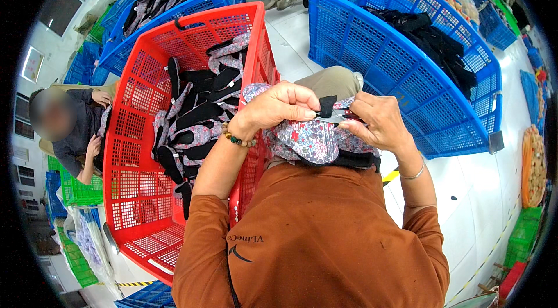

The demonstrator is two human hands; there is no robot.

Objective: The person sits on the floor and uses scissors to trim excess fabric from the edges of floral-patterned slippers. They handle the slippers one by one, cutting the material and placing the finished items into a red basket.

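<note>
A floral-print fabric slipper (303, 139) with dark edging lies on my lap, among more floral and black pieces. My left hand (279, 104) is closed, thumb and fingers pinching a small black fabric tab (328, 103) above the print. My right hand (376, 119) is closed around small scissors (333, 118); a silvery blade and a bit of dark red handle show between the fingers. The blade lies right at the lower edge of the black tab. Whether it touches the cloth I cannot tell.
At my left stands a red plastic crate (131, 163) holding several floral-and-black slippers (200, 99). Blue crates stand ahead, one with black pieces (430, 40) at the right, another with slippers (163, 3) at the far left. Another person (70, 128) sits beyond the red crate.
</note>
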